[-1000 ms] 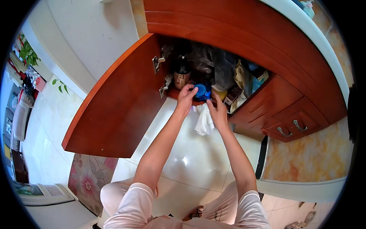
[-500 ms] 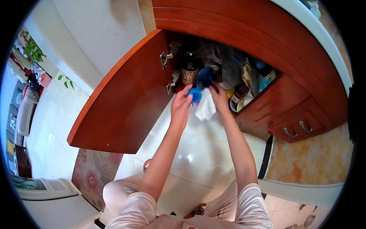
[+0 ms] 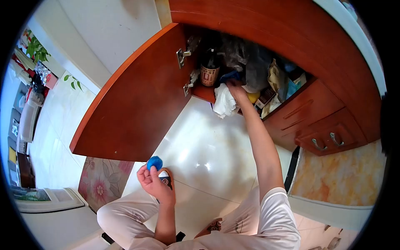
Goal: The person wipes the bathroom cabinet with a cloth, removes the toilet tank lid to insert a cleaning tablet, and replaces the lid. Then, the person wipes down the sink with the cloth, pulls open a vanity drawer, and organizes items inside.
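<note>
Blue lid (image 3: 154,162) seemingly already off dark blue container (image 3: 229,76) — left hand (image 3: 157,185) pinching it over floor (image 3: 208,143). Right hand (image 3: 237,91) reaching past cabinet's (image 3: 203,93) front edge, touching white cloth (image 3: 225,102) — fingertips hiding, cannot tell grip. Container sitting inside, beside bottle (image 3: 209,75).

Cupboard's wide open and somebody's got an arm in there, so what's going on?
A person is at the open cupboard, its door swung out. Their left hand holds a small round blue thing out over the floor. Their right hand is inside the cupboard, by something dark blue and a white cloth; its grip is hard to make out. A labelled bottle stands inside, near the hinges.
</note>
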`<state>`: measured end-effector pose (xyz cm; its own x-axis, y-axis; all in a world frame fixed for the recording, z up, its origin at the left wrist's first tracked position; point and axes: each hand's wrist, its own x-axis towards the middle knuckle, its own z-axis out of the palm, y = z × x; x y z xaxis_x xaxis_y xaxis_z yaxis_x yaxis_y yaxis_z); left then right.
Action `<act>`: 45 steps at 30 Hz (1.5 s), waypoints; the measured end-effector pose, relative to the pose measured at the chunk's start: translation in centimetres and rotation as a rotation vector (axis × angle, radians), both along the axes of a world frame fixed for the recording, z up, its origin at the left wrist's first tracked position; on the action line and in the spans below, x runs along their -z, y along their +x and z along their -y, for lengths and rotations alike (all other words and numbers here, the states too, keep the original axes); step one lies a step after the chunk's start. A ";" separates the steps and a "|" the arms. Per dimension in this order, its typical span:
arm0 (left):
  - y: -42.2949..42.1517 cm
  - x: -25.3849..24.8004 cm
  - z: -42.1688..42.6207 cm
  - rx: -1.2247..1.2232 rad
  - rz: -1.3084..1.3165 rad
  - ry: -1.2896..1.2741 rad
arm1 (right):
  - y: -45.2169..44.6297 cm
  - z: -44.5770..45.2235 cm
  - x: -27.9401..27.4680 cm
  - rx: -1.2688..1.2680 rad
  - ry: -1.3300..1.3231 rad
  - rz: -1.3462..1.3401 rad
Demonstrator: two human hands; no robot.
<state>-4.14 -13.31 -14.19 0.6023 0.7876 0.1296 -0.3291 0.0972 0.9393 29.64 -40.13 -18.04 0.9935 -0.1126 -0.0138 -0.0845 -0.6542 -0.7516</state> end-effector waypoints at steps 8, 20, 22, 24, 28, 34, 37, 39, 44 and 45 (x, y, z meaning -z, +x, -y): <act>-0.8 -2.1 -7.1 0.158 -0.177 0.150 | -13.9 0.5 -0.4 -0.049 0.243 0.345; -2.5 -6.6 -4.4 0.621 -0.777 1.019 | -28.6 5.3 5.4 0.074 0.483 0.027; -2.3 -7.6 -2.7 0.736 -0.676 1.235 | -29.6 5.2 5.3 0.047 0.493 0.019; -1.7 -8.8 -0.2 0.832 -0.705 1.270 | -30.3 5.0 5.0 0.043 0.558 0.036; 1.1 -9.2 4.0 1.097 -0.501 1.312 | -31.1 5.7 4.3 0.099 0.583 0.056; 9.4 -7.6 13.2 1.270 -0.333 1.358 | -32.4 9.2 3.3 0.227 0.596 0.140; 13.3 -6.6 16.7 1.219 -0.288 1.328 | -33.4 11.1 2.0 0.270 0.598 0.181; 15.7 -5.9 18.1 1.203 -0.213 1.373 | -33.5 12.1 0.8 0.306 0.607 0.196; 19.7 -6.1 18.9 1.207 -0.093 1.453 | -33.2 14.0 -1.5 0.352 0.657 0.265; 20.3 -6.5 19.1 1.238 -0.109 1.467 | -33.2 14.1 -1.9 0.357 0.663 0.276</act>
<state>16.20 -32.40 -7.71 0.7072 -0.6962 0.1233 -0.6503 -0.5721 0.4999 -3.56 -54.19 -16.16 0.8763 -0.4789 0.0520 0.0412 -0.0331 -0.9986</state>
